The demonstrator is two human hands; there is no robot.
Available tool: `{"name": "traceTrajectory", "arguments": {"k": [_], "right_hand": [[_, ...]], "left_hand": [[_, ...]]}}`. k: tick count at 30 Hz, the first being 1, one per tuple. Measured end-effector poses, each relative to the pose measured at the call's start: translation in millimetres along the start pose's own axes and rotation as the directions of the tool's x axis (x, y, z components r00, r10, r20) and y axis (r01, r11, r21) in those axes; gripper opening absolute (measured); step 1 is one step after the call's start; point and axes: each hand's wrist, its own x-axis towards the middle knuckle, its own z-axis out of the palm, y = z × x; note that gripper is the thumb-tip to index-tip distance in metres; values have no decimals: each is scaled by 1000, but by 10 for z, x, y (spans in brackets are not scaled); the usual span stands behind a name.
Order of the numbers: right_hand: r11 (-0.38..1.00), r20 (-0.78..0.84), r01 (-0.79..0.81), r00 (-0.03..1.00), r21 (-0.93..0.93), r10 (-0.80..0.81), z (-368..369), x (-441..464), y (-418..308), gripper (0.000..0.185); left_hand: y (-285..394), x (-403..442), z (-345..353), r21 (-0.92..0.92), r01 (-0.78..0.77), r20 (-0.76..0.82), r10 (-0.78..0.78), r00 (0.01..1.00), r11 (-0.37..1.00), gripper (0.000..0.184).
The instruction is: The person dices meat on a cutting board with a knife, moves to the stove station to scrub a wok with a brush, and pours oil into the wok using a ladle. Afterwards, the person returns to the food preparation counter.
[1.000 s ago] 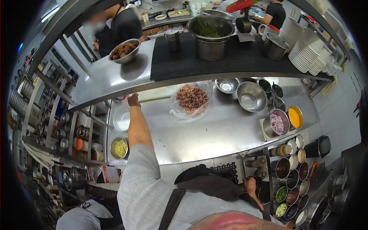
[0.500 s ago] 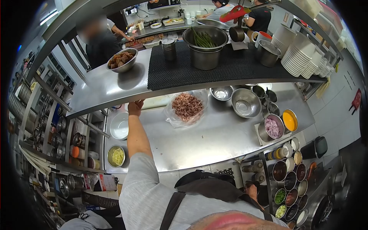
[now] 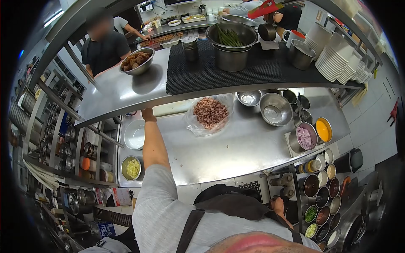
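My left hand [image 3: 148,114] reaches under the front edge of the upper steel shelf, at the left end of a white cutting board [image 3: 173,108]. Its fingers are hidden by the shelf edge. Just below it lies a round white container [image 3: 135,134]. To the right, diced reddish meat [image 3: 209,113] rests on a clear plastic bag [image 3: 195,127]. My right hand [image 3: 277,204] hangs low beside my apron, near the side rack; what its fingers do is too small to tell.
A bowl of yellow-green pieces [image 3: 131,168] stands at the counter's left corner. Steel bowls [image 3: 276,109] and pots of pink slices [image 3: 305,137] and orange liquid [image 3: 323,130] are at the right. The upper shelf [image 3: 160,99] crosses overhead. A co-worker [image 3: 105,46] stands beyond it.
My left hand has slipped further behind the shelf edge than half a second ago. The view has shifted slightly, and the co-worker beyond the shelf stands more upright.
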Motion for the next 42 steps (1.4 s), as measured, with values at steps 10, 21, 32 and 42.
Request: {"name": "traceTrajectory", "arguments": {"k": [10, 21, 32, 42], "right_hand": [[999, 63, -45, 997, 9, 44, -13, 35, -99, 24], [999, 20, 40, 999, 4, -40, -26, 17, -100, 23], [985, 41, 153, 988, -81, -151, 41, 218, -16, 20], [990, 77, 31, 996, 139, -42, 460, 458, 143, 21]], "left_hand": [[1383, -410, -329, -796, 441, 311, -345, 886, 415, 16], [1314, -467, -337, -581, 568, 357, -445, 821, 582, 29], [4258, -1391, -735, -795, 456, 594, 667, 449, 400, 70], [4567, -992, -556, -842, 377, 539, 644, 543, 387, 24]]}}
